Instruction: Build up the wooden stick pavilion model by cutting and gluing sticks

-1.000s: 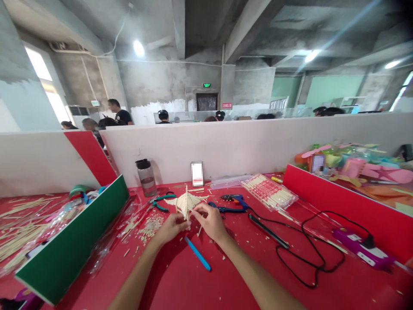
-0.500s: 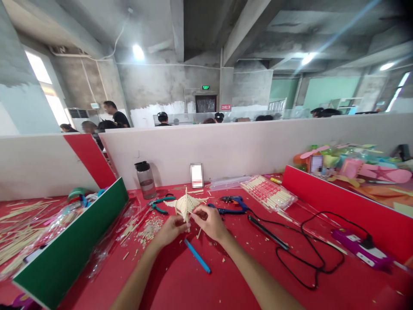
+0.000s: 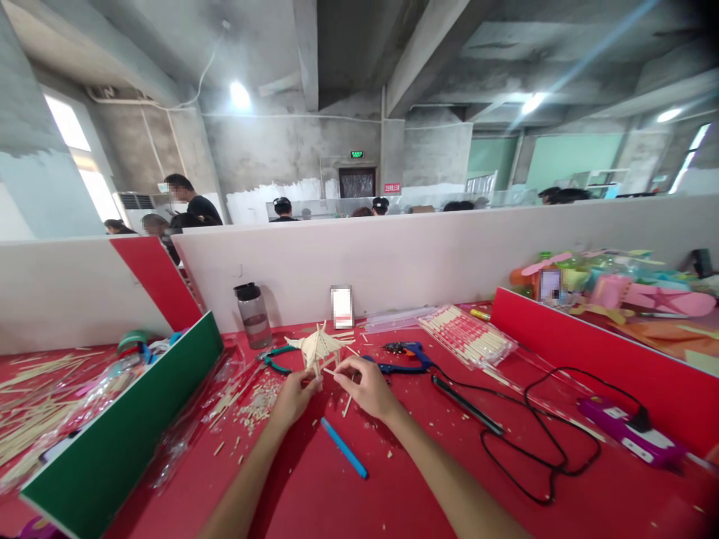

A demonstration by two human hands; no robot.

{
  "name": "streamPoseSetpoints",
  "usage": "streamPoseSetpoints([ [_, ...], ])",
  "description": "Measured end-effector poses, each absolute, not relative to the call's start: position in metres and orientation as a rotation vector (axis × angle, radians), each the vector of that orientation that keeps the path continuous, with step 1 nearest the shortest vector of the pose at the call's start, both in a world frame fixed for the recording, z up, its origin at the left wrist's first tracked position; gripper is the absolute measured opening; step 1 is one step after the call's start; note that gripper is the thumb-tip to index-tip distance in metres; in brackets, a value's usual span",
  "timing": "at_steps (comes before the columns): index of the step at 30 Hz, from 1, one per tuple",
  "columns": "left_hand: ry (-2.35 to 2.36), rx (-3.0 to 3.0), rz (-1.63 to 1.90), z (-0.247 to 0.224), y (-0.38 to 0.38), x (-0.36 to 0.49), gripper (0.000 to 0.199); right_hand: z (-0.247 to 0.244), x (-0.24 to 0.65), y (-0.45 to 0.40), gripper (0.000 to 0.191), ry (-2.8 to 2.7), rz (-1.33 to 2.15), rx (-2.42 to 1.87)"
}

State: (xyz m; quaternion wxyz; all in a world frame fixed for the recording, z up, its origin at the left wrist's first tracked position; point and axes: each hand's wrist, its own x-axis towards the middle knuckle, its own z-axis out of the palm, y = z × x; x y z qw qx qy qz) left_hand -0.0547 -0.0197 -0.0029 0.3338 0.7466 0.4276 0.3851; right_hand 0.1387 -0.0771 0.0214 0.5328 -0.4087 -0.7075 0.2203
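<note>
A small pavilion model (image 3: 319, 345) made of pale wooden sticks, with a ribbed, pointed roof on thin legs, stands in front of me. My left hand (image 3: 296, 394) is closed in a pinch at the foot of a near leg. At the model's right front, my right hand (image 3: 364, 383) pinches a short wooden stick (image 3: 330, 371) between thumb and forefinger. Its inner end is close to the legs; I cannot tell if it touches. A blue pen-like stick (image 3: 344, 449) lies on the red table (image 3: 314, 501) below the hands.
Green-handled pliers (image 3: 275, 362) and a water bottle (image 3: 254, 318) are at the left. Beyond my right hand lies a blue glue gun (image 3: 413, 358), its black cord running to a purple power strip (image 3: 629, 433). Bundled sticks (image 3: 469, 335), a phone (image 3: 342, 307) and wood scraps (image 3: 261, 400) surround the work.
The pavilion model has turned and shifted slightly left, so more of its legs show. My left hand has moved a little left, and the gap between my fingertips has widened.
</note>
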Motion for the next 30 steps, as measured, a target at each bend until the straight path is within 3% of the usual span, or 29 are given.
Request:
streamPoseSetpoints([
  [7, 1.361, 2.077, 0.825, 0.009, -0.012, -0.092, 0.04, 0.02, 0.138, -0.073, 0.009, -1.588, 0.777, -0.962],
  [13, 0.974, 2.028, 0.367, 0.034, -0.037, -0.092, 0.038, 0.009, 0.14, -0.068, 0.026, -1.591, 1.105, -0.918],
  [23, 0.917, 2.008, 0.664, 0.037, -0.05, -0.053, 0.044, -0.003, 0.138, -0.066, 0.043, -1.469, 1.299, -0.901],
  [30, 0.965, 2.05, 0.884, 0.033, -0.05, -0.043, 0.04, 0.002, 0.147, -0.064, 0.024, -1.647, 1.044, -1.045],
])
